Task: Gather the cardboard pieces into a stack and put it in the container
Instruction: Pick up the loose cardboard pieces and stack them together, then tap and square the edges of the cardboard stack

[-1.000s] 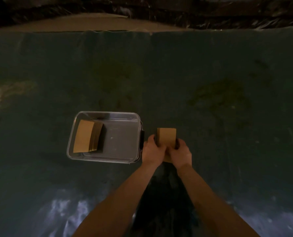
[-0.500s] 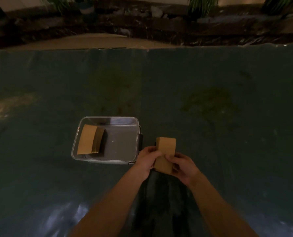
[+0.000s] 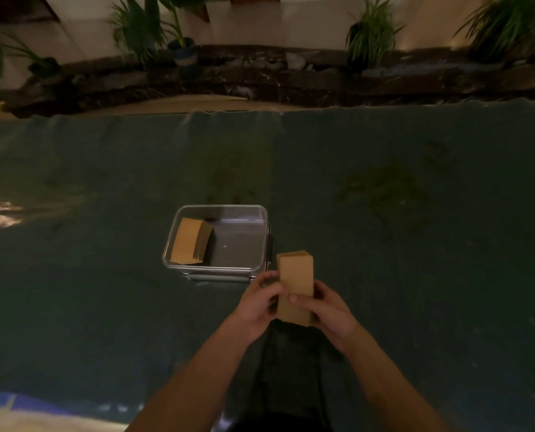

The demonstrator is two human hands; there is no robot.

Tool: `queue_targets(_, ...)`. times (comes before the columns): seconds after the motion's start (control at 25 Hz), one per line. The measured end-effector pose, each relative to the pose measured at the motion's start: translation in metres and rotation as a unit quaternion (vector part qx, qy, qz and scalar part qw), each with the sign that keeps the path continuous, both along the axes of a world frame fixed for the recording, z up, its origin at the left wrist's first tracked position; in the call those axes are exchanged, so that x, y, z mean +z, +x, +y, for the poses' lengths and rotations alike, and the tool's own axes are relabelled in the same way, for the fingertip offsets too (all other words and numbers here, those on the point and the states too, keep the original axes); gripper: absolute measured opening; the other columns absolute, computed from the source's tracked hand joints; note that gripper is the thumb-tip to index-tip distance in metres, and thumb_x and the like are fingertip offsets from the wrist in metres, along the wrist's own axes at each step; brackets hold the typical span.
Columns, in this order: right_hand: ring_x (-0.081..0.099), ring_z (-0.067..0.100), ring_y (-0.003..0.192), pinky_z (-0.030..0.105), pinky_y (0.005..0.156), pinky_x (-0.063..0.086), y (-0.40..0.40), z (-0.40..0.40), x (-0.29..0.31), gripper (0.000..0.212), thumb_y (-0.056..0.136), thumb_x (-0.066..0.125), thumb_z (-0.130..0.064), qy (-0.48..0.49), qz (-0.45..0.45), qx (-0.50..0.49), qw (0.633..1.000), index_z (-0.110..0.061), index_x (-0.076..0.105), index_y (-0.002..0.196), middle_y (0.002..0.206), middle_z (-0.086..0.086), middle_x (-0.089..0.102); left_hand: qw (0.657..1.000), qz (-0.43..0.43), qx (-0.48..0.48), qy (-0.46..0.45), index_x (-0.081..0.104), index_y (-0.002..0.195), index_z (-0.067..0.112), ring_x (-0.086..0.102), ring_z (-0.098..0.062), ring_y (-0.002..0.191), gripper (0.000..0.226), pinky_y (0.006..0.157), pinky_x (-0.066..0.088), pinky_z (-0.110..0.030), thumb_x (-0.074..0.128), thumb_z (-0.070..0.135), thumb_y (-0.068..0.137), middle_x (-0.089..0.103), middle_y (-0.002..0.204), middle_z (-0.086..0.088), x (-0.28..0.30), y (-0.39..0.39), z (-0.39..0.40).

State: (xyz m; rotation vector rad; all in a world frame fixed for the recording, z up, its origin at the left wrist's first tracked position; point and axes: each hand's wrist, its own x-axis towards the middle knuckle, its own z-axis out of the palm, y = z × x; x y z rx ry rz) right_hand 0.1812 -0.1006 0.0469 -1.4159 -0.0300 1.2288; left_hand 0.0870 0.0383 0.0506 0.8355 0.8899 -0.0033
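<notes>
A brown stack of cardboard pieces is held upright between both hands, lifted off the dark green sheet. My left hand grips its left side and my right hand grips its right side, thumb across the front. A clear plastic container sits just to the left and beyond, its near right corner close to my left hand. Inside it, at the left end, another cardboard stack leans tilted against the wall.
The dark green sheet covers the ground all around. Beyond its far edge lie a sandy strip, a dark stone border and potted plants. A pale patch shows at the lower left.
The stack has been lifted from lying low between my hands to standing upright and higher. The view has tilted upward, showing the plants beyond the sheet.
</notes>
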Motion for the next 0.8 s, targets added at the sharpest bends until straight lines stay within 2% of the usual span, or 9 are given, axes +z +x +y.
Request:
queue_targets(0.12, 0.064, 0.025, 0.105, 0.052, 0.089, 0.055, -0.028, 0.002, 0.005, 0.043, 0.077, 0.080, -0.018, -0.019, -0.066, -0.021, 0.997, -0.023, 0.060, 0.115, 0.115, 0.005, 0.067, 0.999, -0.024, -0.024, -0.002, 0.057, 0.120, 0.015, 0.052, -0.038, 0.119, 0.042, 0.085, 0.048, -0.046, 0.062, -0.002, 0.083, 0.055, 0.131, -0.018, 0.003, -0.024, 0.003)
queue_targets(0.24, 0.064, 0.016, 0.101, 0.033, 0.078, 0.054, -0.048, 0.013, 0.016, 0.043, 0.074, 0.082, -0.019, -0.032, -0.159, 0.007, 0.987, -0.026, 0.059, 0.111, 0.111, 0.000, 0.067, 0.997, -0.057, -0.049, -0.005, 0.052, 0.131, 0.016, 0.053, -0.038, 0.124, 0.060, 0.103, 0.046, -0.054, 0.069, -0.002, 0.076, 0.055, 0.135, -0.017, 0.005, -0.053, 0.020)
queue_targets(0.32, 0.064, 0.012, 0.098, 0.025, 0.074, 0.052, -0.065, 0.031, 0.023, 0.044, 0.071, 0.082, -0.023, -0.052, -0.236, 0.061, 0.968, -0.027, 0.059, 0.108, 0.106, -0.006, 0.067, 0.995, -0.078, -0.065, 0.013, 0.050, 0.133, 0.016, 0.058, -0.034, 0.123, 0.070, 0.106, 0.045, -0.054, 0.075, -0.001, 0.070, 0.057, 0.134, -0.016, 0.008, -0.080, 0.043)
queue_targets(0.44, 0.065, 0.004, 0.087, 0.020, 0.071, 0.053, -0.109, 0.071, 0.027, 0.047, 0.062, 0.082, -0.030, -0.098, -0.378, 0.128, 0.912, -0.029, 0.061, 0.104, 0.096, -0.014, 0.068, 0.989, -0.081, -0.083, 0.088, 0.053, 0.130, 0.019, 0.062, -0.027, 0.118, 0.073, 0.102, 0.051, -0.046, 0.079, 0.000, 0.065, 0.063, 0.127, -0.012, 0.008, -0.133, 0.086)
queue_targets(0.56, 0.063, 0.004, 0.086, 0.027, 0.072, 0.052, -0.154, 0.112, 0.024, 0.049, 0.057, 0.079, -0.037, -0.131, -0.479, 0.194, 0.846, -0.037, 0.058, 0.102, 0.096, -0.018, 0.066, 0.980, -0.073, -0.091, 0.163, 0.056, 0.123, 0.014, 0.066, -0.020, 0.109, 0.066, 0.090, 0.056, -0.035, 0.079, -0.007, 0.064, 0.066, 0.118, -0.010, 0.003, -0.190, 0.129)
queue_targets(0.68, 0.054, 0.003, 0.090, 0.024, 0.069, 0.045, -0.194, 0.145, 0.011, 0.050, 0.058, 0.074, -0.039, -0.164, -0.563, 0.259, 0.768, -0.044, 0.050, 0.103, 0.095, -0.024, 0.055, 0.939, -0.023, -0.183, 0.289, 0.056, 0.114, 0.019, 0.062, -0.012, 0.109, 0.058, 0.090, 0.054, -0.028, 0.083, -0.002, 0.068, 0.066, 0.113, -0.002, -0.005, -0.236, 0.171)
queue_targets(0.8, 0.048, 0.003, 0.091, 0.023, 0.067, 0.040, -0.220, 0.167, 0.000, 0.051, 0.060, 0.071, -0.041, -0.182, -0.594, 0.286, 0.729, -0.045, 0.048, 0.106, 0.099, -0.022, 0.052, 0.856, 0.011, -0.270, 0.440, 0.056, 0.107, 0.028, 0.058, -0.007, 0.105, 0.052, 0.089, 0.050, -0.024, 0.085, 0.012, 0.067, 0.063, 0.109, 0.007, -0.014, -0.257, 0.195)
